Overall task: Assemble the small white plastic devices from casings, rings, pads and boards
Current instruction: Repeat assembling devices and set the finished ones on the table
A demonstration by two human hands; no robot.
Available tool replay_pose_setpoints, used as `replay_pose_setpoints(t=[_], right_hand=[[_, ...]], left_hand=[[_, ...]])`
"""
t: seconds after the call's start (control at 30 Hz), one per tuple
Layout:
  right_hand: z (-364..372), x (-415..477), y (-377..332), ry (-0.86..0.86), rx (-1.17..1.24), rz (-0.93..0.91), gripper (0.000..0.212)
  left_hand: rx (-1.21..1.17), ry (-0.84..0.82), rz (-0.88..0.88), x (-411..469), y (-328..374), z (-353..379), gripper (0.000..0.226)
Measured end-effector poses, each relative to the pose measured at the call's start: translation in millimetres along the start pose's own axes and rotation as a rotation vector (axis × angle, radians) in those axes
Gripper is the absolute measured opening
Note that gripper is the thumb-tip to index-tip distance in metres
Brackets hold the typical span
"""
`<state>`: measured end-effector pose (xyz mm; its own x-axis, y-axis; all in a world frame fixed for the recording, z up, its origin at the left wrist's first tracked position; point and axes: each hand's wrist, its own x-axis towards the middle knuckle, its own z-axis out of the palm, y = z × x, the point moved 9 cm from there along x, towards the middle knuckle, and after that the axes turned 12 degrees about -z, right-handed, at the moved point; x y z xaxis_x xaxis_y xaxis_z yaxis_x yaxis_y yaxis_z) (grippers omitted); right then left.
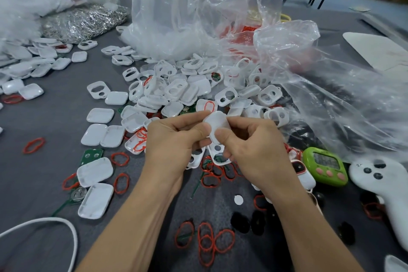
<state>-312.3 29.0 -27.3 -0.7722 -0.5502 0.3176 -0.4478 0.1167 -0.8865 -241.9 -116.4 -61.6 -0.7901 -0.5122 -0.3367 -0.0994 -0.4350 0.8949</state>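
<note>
While both hands pinch, casing (217, 125) hovers (above heap).

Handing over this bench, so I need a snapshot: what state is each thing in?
white casing: lifted, pinched between both hands.
left hand: pinches the casing's left side.
right hand: pinches its right side.
red rings: loose, lying flat on the table.
casing pile: heaped loose, unassembled.
clear bag: open, crumpled.
green timer: lying face up, display unreadable.
</note>
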Motion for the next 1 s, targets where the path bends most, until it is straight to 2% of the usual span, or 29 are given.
replay_pose_setpoints(t=[0.03, 0.13, 0.2, 0.27, 0.4, 0.53, 0.63, 0.8, 0.87, 0.93, 1.0], right_hand=[[0.6, -0.4, -1.7, -0.009, -0.039, -0.010, 0.007], [-0.8, 0.1, -4.0, 0.018, -0.184, -0.034, 0.033], [-4.9, 0.5, -2.3, 0.063, -0.215, -0.013, 0.037], [-3.5, 0.4, 2.9, 0.048, -0.129, 0.021, 0.033], [-1.2, 1.2, 7.3, 0.012, 0.152, 0.089, 0.034], [2.7, 1.1, 10.5, -0.022, 0.304, 0.158, 0.035], [3.7, 0.5, 7.9, -0.007, 0.320, 0.139, 0.033], [-13.6, -0.8, -5.2, 0.182, -0.006, -0.029, 0.014], [-29.0, -4.4, -4.8, 0.357, -0.108, -0.027, 0.015], [-43.8, -8.6, 1.5, 0.506, -0.102, 0.020, 0.017], [-55.0, -10.1, 8.3, 0.553, -0.142, 0.063, 0.020]], left_hand=[[0.011, 0.012, 0.009, 0.6, -0.1, 0.1, 0.025], [-0.004, 0.022, 0.035, 1.1, -0.7, 4.4, 0.022], [-0.021, 0.008, 0.035, 2.1, -1.8, 6.2, 0.019], [-0.024, -0.055, 0.009, 3.8, -4.2, 9.2, 0.024], [-0.043, -0.275, -0.089, 3.8, -8.9, 21.6, 0.050], [-0.079, -0.347, -0.142, 5.0, -10.1, 22.4, 0.056], [-0.128, -0.381, -0.142, 5.2, -8.7, 23.7, 0.055], [-0.208, -0.393, -0.168, 10.8, -13.0, 22.5, 0.036], [-0.195, -0.408, -0.180, 10.8, -14.1, 23.0, 0.035], [-0.190, -0.449, -0.190, 9.5, -13.5, 25.4, 0.040], [-0.207, -0.531, -0.210, 5.9, -12.7, 29.8, 0.043]])
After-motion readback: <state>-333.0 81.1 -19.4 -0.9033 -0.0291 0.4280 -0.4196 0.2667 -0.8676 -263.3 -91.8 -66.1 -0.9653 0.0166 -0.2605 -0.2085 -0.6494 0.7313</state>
